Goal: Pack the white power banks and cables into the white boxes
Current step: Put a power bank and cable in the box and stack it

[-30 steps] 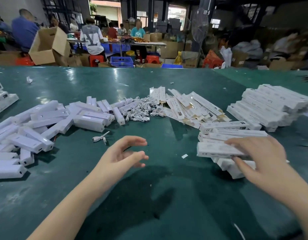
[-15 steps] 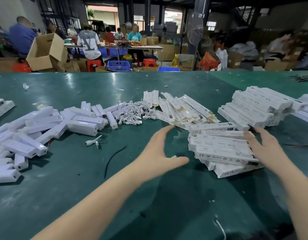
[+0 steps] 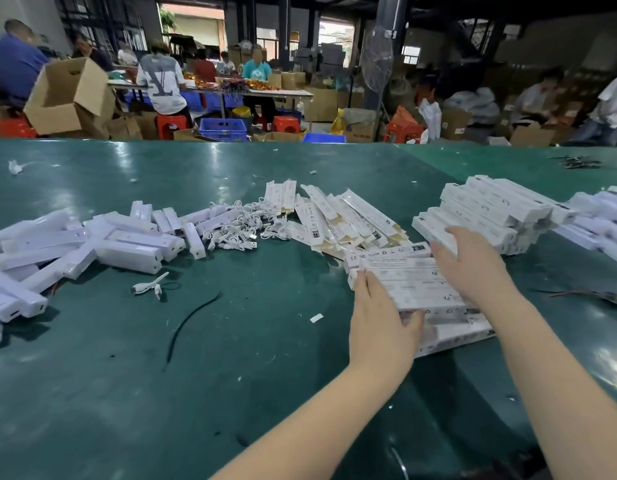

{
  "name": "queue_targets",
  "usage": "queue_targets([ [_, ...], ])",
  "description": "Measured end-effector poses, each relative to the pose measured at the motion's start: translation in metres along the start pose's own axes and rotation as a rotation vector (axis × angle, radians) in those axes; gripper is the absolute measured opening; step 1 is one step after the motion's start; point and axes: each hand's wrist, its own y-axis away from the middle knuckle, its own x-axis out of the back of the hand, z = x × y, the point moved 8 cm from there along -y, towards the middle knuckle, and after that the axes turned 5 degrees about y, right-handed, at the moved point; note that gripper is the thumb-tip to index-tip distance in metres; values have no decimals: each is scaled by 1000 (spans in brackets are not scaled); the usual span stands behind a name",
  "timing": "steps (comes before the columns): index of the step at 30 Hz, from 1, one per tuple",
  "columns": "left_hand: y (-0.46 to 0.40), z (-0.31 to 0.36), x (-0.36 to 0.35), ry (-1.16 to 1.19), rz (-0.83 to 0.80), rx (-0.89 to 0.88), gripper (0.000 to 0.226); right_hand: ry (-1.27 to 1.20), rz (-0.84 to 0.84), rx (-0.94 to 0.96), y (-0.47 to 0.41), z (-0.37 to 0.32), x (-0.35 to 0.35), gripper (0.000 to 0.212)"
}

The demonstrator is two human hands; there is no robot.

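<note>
Two bare hands rest on a small stack of packed boxes (image 3: 414,282) lying at about four o'clock on a green table (image 3: 230,358). The left hand (image 3: 379,320), which half a second ago hovered open short of the stack, now lies on its near left end, fingers fairly straight on top and thumb along the near edge. The right hand (image 3: 473,265), earlier at the stack's right edge, now lies flat across its far right part, fingers straight and pointing to eleven o'clock; neither hand curls round a box. A bigger pile of boxes (image 3: 490,213) sits at two o'clock, just beyond the right hand. Flat unfolded boxes (image 3: 348,216) fan out at twelve o'clock, with a tangle of white cables (image 3: 241,226) beside them. White power banks (image 3: 127,247) lie heaped at nine to ten o'clock. One loose cable (image 3: 151,285) lies near the heap.
</note>
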Motion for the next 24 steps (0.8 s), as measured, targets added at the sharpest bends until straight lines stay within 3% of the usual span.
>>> queue_targets([
  [4,12,-1,19,-23,-96,-59,80,50,72,210,-6,-58,1,42],
  [10,26,-37,117,-169,43,-120,36,224,-227,472,-15,-151,-69,44],
  [15,37,-72,164,-87,210,-103,14,361,-416,380,-40,-178,-127,52],
  [20,29,-74,178,-28,312,-141,19,414,-370,284,-50,-188,-137,39],
  [24,28,-73,184,90,373,-127,25,221,-251,201,-47,-188,-118,38],
])
